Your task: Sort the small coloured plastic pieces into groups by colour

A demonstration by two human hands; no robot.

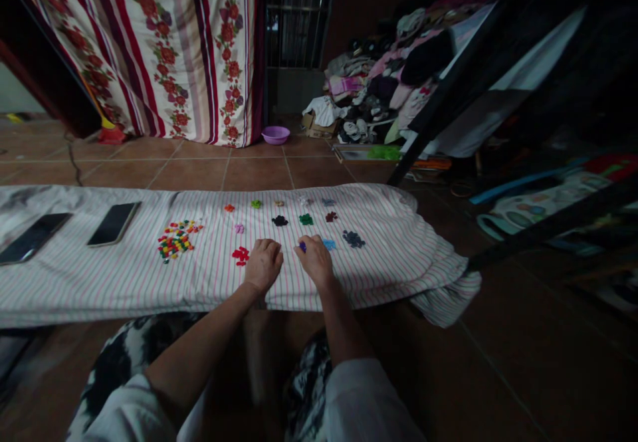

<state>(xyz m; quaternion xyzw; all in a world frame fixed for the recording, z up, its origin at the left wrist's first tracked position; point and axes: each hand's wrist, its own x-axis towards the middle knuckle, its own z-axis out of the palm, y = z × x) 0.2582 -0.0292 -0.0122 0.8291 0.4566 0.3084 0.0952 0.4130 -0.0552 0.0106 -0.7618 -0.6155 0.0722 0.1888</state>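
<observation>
From the view's centre, two phones [113, 224] lie at nine o'clock, a floral striped curtain [174, 50] hangs at ten, a purple basin [276, 135] sits at eleven, and heaped clothes [383, 86] lie at one.

Light's dim o'all, R side v. dark.
</observation>
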